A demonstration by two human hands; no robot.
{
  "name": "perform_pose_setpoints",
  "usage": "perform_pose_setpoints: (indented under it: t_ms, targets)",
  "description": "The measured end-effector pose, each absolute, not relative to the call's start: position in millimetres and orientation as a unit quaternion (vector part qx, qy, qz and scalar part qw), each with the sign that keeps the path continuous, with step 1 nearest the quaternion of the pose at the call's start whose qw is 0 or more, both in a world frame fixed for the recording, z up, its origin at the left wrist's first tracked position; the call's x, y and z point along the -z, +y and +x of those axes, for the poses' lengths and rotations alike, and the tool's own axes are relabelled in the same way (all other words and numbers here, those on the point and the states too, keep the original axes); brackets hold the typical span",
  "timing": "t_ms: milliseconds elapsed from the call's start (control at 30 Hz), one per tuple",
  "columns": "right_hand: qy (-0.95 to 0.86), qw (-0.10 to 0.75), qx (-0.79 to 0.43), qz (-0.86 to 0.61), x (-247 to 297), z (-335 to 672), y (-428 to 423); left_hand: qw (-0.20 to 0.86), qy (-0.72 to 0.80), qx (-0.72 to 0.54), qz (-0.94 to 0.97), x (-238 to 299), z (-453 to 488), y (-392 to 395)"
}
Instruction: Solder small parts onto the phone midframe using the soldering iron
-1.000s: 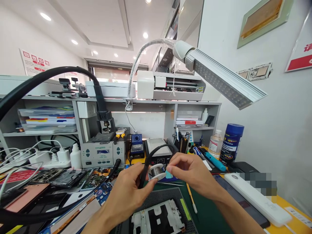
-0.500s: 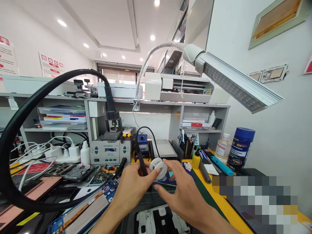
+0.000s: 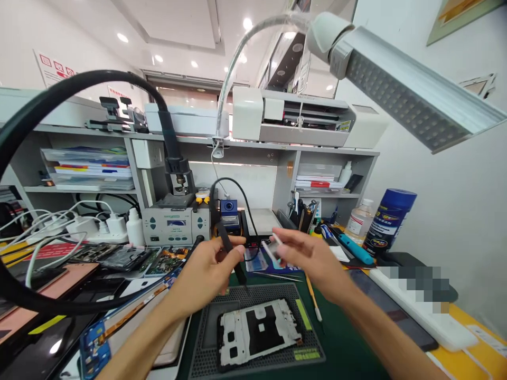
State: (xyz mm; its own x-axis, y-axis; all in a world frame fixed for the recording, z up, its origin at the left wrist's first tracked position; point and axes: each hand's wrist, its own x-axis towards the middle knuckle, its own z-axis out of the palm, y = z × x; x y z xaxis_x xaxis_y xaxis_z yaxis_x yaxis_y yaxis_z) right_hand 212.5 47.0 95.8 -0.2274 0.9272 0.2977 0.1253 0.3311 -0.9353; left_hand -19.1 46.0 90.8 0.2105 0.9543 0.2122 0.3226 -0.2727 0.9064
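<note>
My left hand is closed around the dark handle of a soldering iron, whose lower end points down over the repair mat. A cable arches up behind the handle. To its right, my right hand grips a small white spool by its edge, the spool turned nearly side-on. The two hands are apart. Below them a phone's metal mid-frame, silver with black patches, lies on the dark perforated repair mat.
A hot-air station and its thick black hose stand at the left. Phone parts crowd the left bench. A lamp hangs upper right. A blue spray can and a white power strip are on the right.
The spool has moved away from my left hand into my right hand's grip and turned side-on. My hands have spread apart. The view has tilted down, showing more of the phone frame and mat.
</note>
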Motion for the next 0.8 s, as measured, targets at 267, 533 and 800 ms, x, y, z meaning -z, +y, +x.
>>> perform_pose_setpoints:
  t_ms: [267, 533, 800]
  targets:
    - [-0.434, 0.354, -0.730, -0.392, -79, 238, 53, 0.396, 0.471, -0.399, 0.679, -85, -29, 51]
    - [-0.522, 0.270, -0.707, -0.395, -60, 220, 41, 0.385, 0.471, -0.392, 0.690, -80, -38, 57]
    - [-0.650, 0.327, -0.495, -0.475, -44, 205, 30, 0.298, 0.427, -0.437, 0.733, -83, -35, 56]
